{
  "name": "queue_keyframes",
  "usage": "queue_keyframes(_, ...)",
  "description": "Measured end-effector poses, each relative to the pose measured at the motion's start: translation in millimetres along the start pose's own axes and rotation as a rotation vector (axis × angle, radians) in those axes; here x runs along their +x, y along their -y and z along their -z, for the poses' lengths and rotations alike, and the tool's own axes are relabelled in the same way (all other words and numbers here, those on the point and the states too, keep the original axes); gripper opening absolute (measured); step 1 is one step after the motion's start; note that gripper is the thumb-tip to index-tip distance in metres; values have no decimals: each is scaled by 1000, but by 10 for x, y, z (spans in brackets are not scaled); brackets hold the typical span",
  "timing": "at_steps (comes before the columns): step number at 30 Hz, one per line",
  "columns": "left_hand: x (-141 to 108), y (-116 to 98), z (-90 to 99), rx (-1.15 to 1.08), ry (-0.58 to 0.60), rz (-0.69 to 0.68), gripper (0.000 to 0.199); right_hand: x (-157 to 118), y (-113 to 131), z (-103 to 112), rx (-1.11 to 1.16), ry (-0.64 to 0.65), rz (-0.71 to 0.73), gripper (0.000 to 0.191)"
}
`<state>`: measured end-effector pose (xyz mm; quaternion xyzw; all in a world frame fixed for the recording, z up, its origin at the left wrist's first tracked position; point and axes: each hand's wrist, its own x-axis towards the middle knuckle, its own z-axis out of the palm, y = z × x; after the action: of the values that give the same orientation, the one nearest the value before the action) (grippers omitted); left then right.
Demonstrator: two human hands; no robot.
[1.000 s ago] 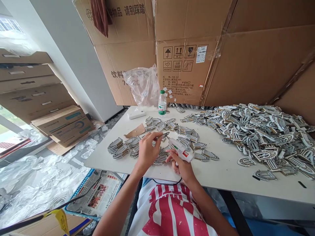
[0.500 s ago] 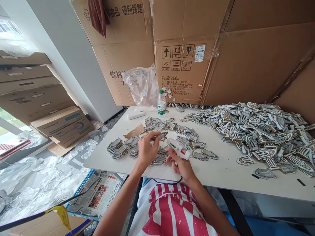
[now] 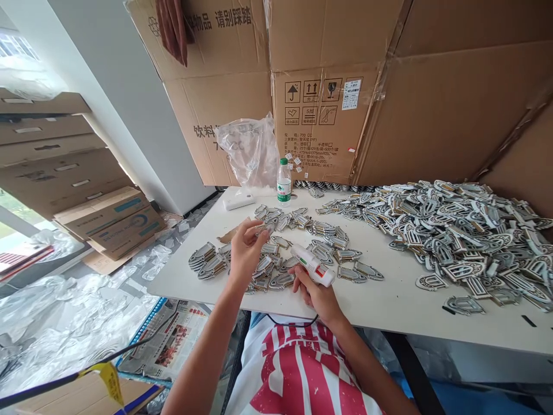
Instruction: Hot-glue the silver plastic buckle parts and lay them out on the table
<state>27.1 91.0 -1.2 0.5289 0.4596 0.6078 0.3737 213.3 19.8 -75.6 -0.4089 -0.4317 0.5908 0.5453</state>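
My left hand [image 3: 245,253] is raised over the table, its thumb and fingers pinching a small grey arch-shaped piece [image 3: 269,226]. The fingers partly cover that piece. In my right hand [image 3: 318,297] lies a white glue gun [image 3: 311,266] with green and red markings, its narrow end pointing up and left. A gap separates this end from the held piece. Beneath and around both hands, similar grey arch-shaped pieces [image 3: 283,280] with gold-coloured edges lie loosely. A fanned row of them [image 3: 207,262] is left of my left hand.
A large heap of arch-shaped pieces [image 3: 466,230] covers the table's right side. Toward the back stand a green-capped bottle [image 3: 283,183], a clear plastic bag [image 3: 250,150] and a white box-like object [image 3: 239,201]. Cardboard [image 3: 324,132] walls the rear edge. A black cord [image 3: 294,324] hangs near my lap.
My left hand has moved left and slightly up with the arch-shaped piece, away from the glue gun's tip. The glue gun has tilted and dropped slightly in my right hand.
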Motion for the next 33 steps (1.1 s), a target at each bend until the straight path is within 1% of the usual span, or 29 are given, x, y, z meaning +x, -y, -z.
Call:
queue_keyframes(3, 30, -33, 46, -112, -39, 38, 61, -1, 17, -16, 11, -10, 7, 54)
queue_keyframes(5, 44, -50, 67, -160, -51, 74, 66, -3, 30, -27, 11, -19, 3, 55)
queue_keyframes(7, 54, -59, 80, -178, -36, 102, 62, -3, 35, -33, 12, -33, 3, 56)
queue_keyframes(10, 61, -60, 87, -152, 5, 111, 50, 3, 26, -34, 14, -62, 15, 56)
queue_keyframes(12, 64, -53, 85, -144, -3, 102, 45, 9, 20, -32, 16, -78, 15, 56)
queue_keyframes(15, 62, -43, 77, -175, -23, 104, 43, 15, 20, -33, 35, -87, 6, 57)
queue_keyframes(18, 50, -44, 69, -192, -6, 151, 45, 16, 26, -37, 46, -87, 4, 57)
queue_keyframes(20, 40, -48, 61, -165, 8, 160, 43, 14, 28, -38, 43, -92, 10, 56)
queue_keyframes(23, 31, -45, 48, -96, 3, 93, 37, 10, 24, -35, 38, -93, 15, 55)
queue_keyframes(25, 27, -39, 41, -54, 1, 59, 39, 9, 18, -30, 37, -84, 17, 55)
queue_keyframes(29, 13, -28, 35, 21, 69, 110, 49, 11, 6, -20, 44, -74, 43, 53)
queue_keyframes(33, -4, -16, 22, 72, 106, 164, 47, 3, 4, -15, 33, -65, 56, 53)
